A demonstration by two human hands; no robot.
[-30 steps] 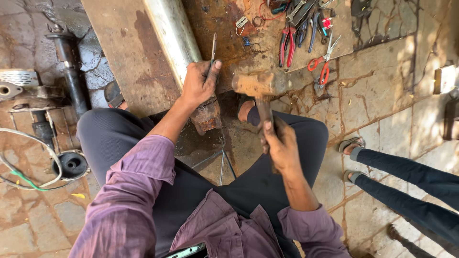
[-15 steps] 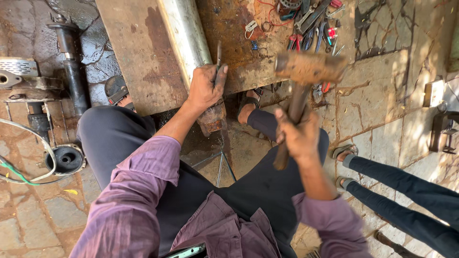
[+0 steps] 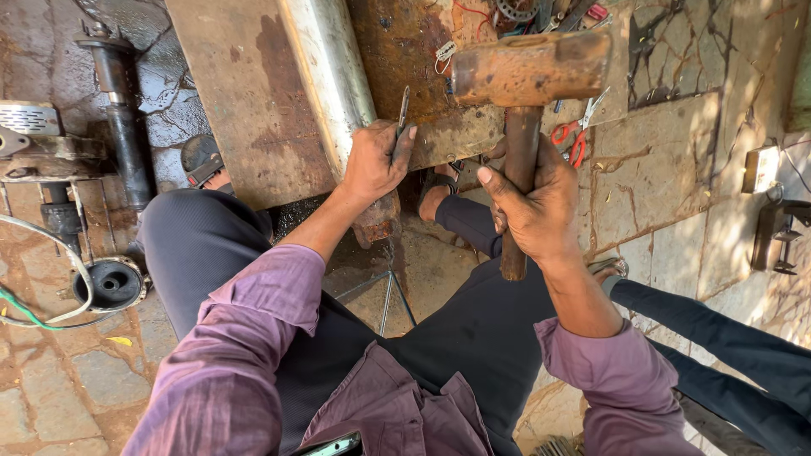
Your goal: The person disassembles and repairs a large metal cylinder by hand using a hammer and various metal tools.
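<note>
1. Gripping a rusty hammer (image 3: 530, 69) by its wooden handle, the right hand (image 3: 534, 207) is wrapped tight around the shaft's middle, head raised above the rusted bench (image 3: 245, 110).
2. The left hand (image 3: 373, 160) pinches a thin metal chisel (image 3: 402, 114) upright, its tip beside the shiny steel pipe (image 3: 329, 72).
3. The hammer looks top-heavy and stiff; holding lower on the handle should give more swing, higher more control.
4. The chisel seems light, rigid and slim, likely to slip, so it is best held mid-shank, fingers clear of the struck end.
</note>
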